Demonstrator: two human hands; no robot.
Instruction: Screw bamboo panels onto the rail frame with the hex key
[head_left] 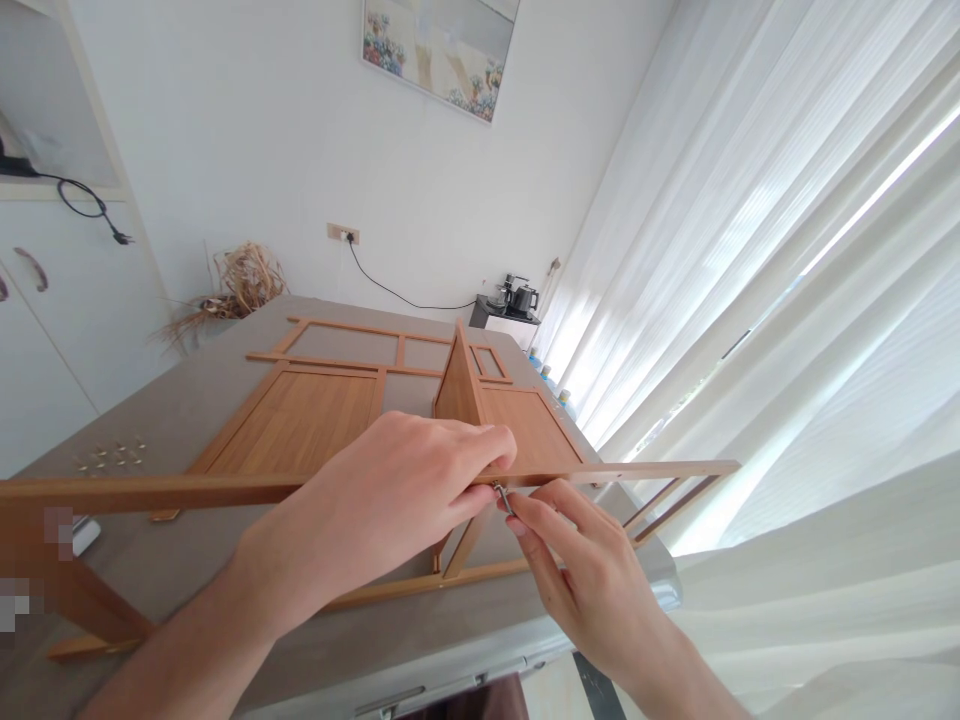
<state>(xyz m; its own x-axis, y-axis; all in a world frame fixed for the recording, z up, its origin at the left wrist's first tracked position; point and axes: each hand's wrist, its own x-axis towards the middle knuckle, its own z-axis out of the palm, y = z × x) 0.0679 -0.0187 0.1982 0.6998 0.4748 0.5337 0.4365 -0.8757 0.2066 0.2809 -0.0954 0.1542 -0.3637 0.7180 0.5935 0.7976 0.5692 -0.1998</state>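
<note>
A wooden frame (pixel 645 469) of light brown slats stands near me, its long top rail crossing the view. My left hand (pixel 405 470) is closed over this rail at the middle, with index finger above and thumb below. Just below the rail, my right hand (pixel 581 550) pinches a small shiny metal piece (pixel 505 498) between thumb and forefinger. The piece is slim and meets the rail's near side beside my left thumb. It may be a screw or a hex key; I cannot tell which. An upright wooden panel (pixel 457 385) rises behind the rail.
Flat wooden panels (pixel 307 415) and slatted parts lie on the grey table (pixel 202 400). Several small screws (pixel 112 458) are at the left. Dried stalks (pixel 244 280) lie by the wall, a kettle (pixel 523 296) stands beyond the table, and white curtains (pixel 750 250) hang at the right.
</note>
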